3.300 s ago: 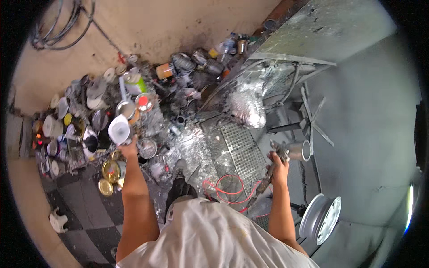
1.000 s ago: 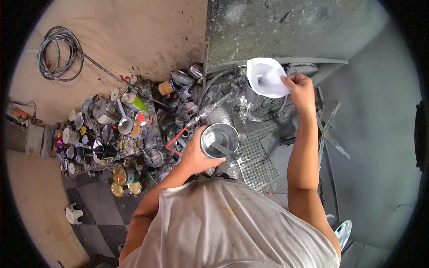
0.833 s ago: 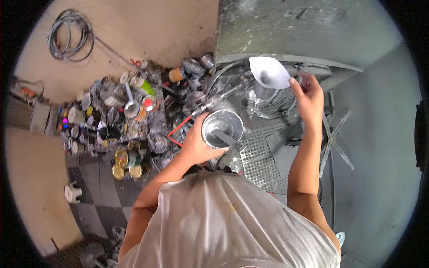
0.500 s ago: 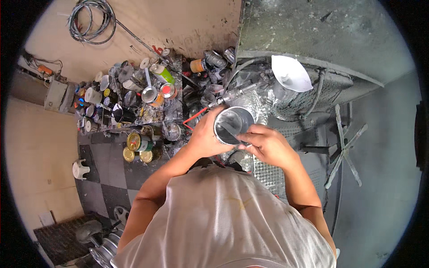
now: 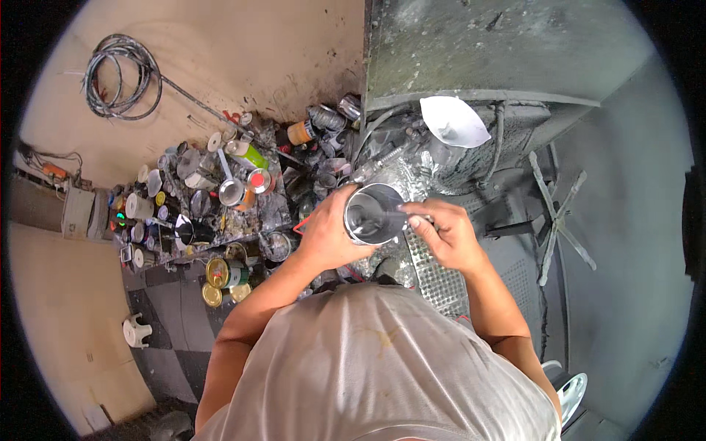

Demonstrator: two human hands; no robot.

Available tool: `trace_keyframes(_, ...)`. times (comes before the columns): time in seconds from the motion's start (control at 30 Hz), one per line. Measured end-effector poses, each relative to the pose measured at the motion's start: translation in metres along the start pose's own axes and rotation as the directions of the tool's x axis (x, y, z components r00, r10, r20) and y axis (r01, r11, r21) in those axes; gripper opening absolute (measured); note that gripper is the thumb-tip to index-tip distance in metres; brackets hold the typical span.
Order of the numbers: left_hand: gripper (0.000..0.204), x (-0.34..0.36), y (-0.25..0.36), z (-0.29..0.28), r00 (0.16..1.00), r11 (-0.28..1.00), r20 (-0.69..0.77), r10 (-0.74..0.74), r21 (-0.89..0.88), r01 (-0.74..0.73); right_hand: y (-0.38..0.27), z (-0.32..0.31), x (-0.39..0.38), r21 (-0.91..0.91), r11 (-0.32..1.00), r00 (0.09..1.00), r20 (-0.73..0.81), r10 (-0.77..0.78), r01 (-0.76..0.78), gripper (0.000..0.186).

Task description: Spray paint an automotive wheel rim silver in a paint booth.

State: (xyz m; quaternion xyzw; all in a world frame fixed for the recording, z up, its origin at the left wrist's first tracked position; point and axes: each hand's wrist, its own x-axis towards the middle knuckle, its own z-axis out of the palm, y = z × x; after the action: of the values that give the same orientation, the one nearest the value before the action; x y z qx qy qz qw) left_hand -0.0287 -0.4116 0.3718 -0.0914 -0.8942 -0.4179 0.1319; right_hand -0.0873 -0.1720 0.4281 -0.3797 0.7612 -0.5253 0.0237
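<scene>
My left hand (image 5: 326, 229) is wrapped round the side of a round metal can (image 5: 360, 229), whose open top faces up at chest height. Grey liquid or a grey coating shows inside it; which one I cannot tell. Over the can's right rim, my right hand (image 5: 450, 234) pinches a thin dark stirring stick (image 5: 393, 214) between thumb and fingers. The stick's far end reaches into the can and is blurred. Beyond the can, a white paper cone (image 5: 456, 121) sits with its wide mouth up.
At left, a cluttered bench (image 5: 254, 220) holds several cans, bottles and a small ladle (image 5: 230, 192). Gold-lidded tins (image 5: 218, 272) stand beside it. A cross-shaped stand (image 5: 557, 217) is at right, near a perforated metal plate (image 5: 434, 283). A white stool (image 5: 136, 331) stands on the floor at left.
My view has shifted, so the surroundings sit further left. My right hand has drawn slightly right, off the can's near rim, with the stick now lying flatter across the opening.
</scene>
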Motion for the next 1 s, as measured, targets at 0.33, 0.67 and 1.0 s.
trace_keyframes(0.33,0.097,0.068,0.043,-0.041,0.999,0.979,0.021,0.034,0.198,-0.037,-0.005,-0.020,0.003,0.262,0.943,0.925,-0.264,0.274,-0.204,0.020)
trace_keyframes(0.67,0.087,0.171,0.110,-0.044,0.992,0.863,0.103,-0.078,0.505,0.016,0.010,-0.109,0.022,0.341,0.928,0.723,-0.678,0.132,0.151,0.022)
trace_keyframes(1.0,0.082,0.197,0.134,-0.018,0.983,0.653,0.152,-0.104,0.756,-0.048,0.046,-0.134,0.028,0.408,0.891,0.712,-0.685,0.153,0.200,0.023)
